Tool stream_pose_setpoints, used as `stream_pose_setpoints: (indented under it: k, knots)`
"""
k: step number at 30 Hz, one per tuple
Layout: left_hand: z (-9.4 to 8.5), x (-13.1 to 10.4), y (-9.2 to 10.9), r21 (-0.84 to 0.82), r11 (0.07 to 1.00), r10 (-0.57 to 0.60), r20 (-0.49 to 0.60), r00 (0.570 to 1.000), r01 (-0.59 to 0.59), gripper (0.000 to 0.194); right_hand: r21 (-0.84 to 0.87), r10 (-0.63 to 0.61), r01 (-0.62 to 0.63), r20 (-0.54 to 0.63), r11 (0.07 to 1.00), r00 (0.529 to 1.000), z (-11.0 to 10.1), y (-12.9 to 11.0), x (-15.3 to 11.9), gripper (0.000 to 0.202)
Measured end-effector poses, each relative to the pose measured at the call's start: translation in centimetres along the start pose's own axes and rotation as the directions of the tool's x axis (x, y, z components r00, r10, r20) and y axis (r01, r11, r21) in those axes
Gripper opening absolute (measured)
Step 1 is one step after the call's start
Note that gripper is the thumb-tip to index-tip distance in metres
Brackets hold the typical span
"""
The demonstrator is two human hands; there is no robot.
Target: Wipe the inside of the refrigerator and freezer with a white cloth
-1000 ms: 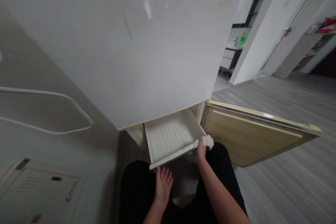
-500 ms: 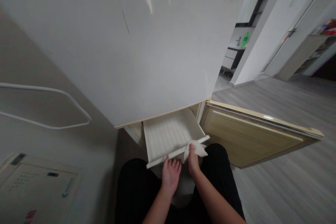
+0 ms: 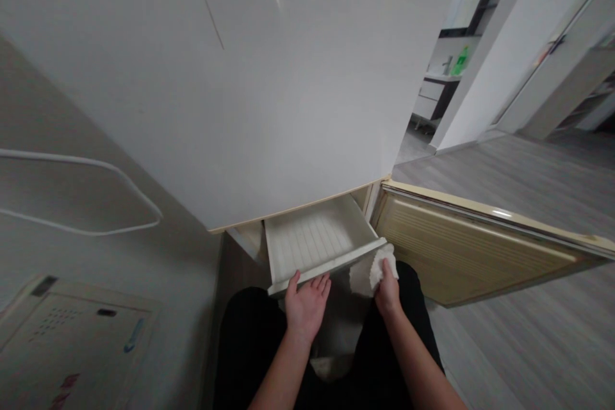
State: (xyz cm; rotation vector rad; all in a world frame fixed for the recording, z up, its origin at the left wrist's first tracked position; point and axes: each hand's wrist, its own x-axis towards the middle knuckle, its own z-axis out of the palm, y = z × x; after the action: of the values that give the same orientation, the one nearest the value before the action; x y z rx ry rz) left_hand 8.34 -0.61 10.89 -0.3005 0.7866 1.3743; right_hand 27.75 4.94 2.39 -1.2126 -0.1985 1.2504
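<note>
A white drawer (image 3: pixel 307 237) with a ribbed bottom is pulled part way out of a white fridge-like cabinet (image 3: pixel 288 109). My left hand (image 3: pixel 306 309) is palm up at the left part of the drawer's front lip, its thumb on the lip and its fingertips tucked against the underside. At the lip's right end, a crumpled white cloth (image 3: pixel 383 264) is pinched in my right hand (image 3: pixel 388 291). Part of the cloth lies against the drawer front. No items show inside the visible part of the drawer.
The cabinet's yellowish door (image 3: pixel 471 250) stands swung out to the right, near my right knee (image 3: pixel 418 295). On the left are a wall with a white cable (image 3: pixel 110 166) and a pale box-like panel (image 3: pixel 81 339). Grey wood-look floor (image 3: pixel 538 173) stretches away right.
My right hand has moved right with the cloth, to the end of the drawer front. My left hand has shifted slightly left along the lip. The view has turned a little.
</note>
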Motion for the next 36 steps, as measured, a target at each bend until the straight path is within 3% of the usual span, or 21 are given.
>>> stream_pose_setpoints:
  k: [4, 9, 12, 18, 26, 32, 36]
  knots:
    - [1.5, 0.0, 0.6, 0.0, 0.999, 0.039, 0.016, 0.999, -0.039, 0.057, 0.05, 0.129, -0.13, 0.02, 0.99, 0.991, -1.8, -2.4, 0.8, 0.038]
    - [2.6, 0.0, 1.3, 0.01, 0.999, 0.043, 0.034, 0.998, -0.043, 0.059, 0.085, 0.231, -0.241, 0.112, 0.967, 0.966, -1.1, -1.9, 0.7, 0.035]
    - [3.2, 0.6, 1.8, 0.037, 0.995, 0.089, 0.025, 0.996, -0.089, 0.057, 0.085, 0.212, -0.231, 0.187, 0.969, 0.959, -0.3, -0.9, 0.7, 0.038]
    - [5.2, 3.1, 3.2, 0.094, 0.98, 0.174, 0.041, 0.984, -0.177, 0.05, -0.038, 0.211, -0.208, 0.217, 0.977, 0.953, 0.1, 0.0, 0.6, 0.047]
    - [8.6, 8.4, 7.1, 0.13, 0.96, 0.241, 0.059, 0.969, -0.247, 0.057, -0.119, 0.15, -0.128, 0.206, 0.985, 0.967, -0.3, -0.2, 1.0, 0.069]
    - [11.4, 12.0, 9.3, 0.127, 0.936, 0.324, 0.051, 0.945, -0.328, 0.043, -0.095, 0.139, -0.12, 0.228, 0.988, 0.964, -1.1, 0.1, 1.6, 0.068]
    - [10.5, 12.6, 9.3, 0.208, 0.926, 0.31, 0.06, 0.949, -0.315, 0.037, -0.114, 0.147, -0.122, 0.245, 0.986, 0.958, -0.7, -0.1, 1.3, 0.065]
